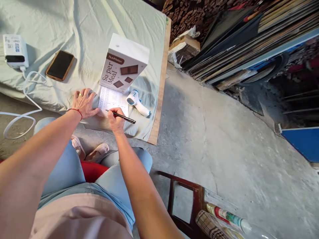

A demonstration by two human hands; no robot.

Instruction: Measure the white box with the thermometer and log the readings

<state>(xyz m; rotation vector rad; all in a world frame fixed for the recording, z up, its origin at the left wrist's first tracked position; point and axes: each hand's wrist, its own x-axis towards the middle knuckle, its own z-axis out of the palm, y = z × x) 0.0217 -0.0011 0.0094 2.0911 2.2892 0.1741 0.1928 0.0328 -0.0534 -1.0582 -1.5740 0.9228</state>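
A black pen [124, 118] is gripped in my right hand [116, 120], its tip over the lower part of a printed sheet of paper [113, 101]. My left hand [84, 103] lies with fingers spread on the cloth, the thumb reaching the sheet's left edge. Upright behind the sheet stands a white and brown "Super Meal" box [124, 64], covering the top of the paper. Just right of the sheet, a white and blue infrared thermometer [138, 103] rests on its side.
A phone [60, 65] and a white power bank [15, 49] with a looping white cable [32, 116] lie left on the cloth-covered table [87, 26]. A dark wooden chair [196, 192] stands at lower right. Stacked boards [249, 43] lean beyond the concrete floor [211, 132].
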